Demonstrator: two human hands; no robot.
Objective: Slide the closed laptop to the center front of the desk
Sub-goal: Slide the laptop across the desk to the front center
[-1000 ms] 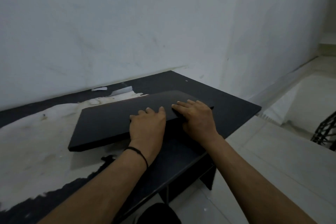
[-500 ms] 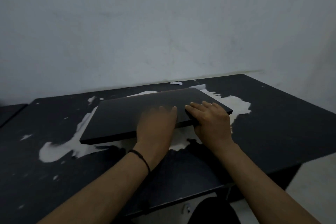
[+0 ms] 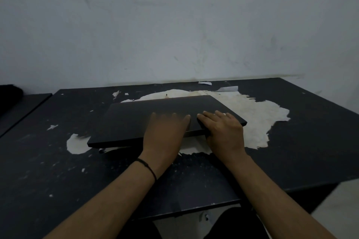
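Observation:
The closed laptop [image 3: 136,118], a flat black slab, lies on the black desk [image 3: 58,170] over a large peeled white patch, a little behind the desk's middle. My left hand [image 3: 165,134], blurred, lies flat on the lid at the near edge, with a dark band on its wrist. My right hand [image 3: 223,134] holds the laptop's near right corner, fingers on top and thumb against the front edge. The two hands almost touch.
A pale wall [image 3: 174,25] runs right behind the desk. A lower dark surface [image 3: 19,106] adjoins the desk on the left. The desk's front edge [image 3: 194,209] is close to me, and light floor [image 3: 342,209] shows at the lower right.
My view has swung left to face the desk squarely. The laptop has slid leftwards over the white patch with both hands still on its near edge.

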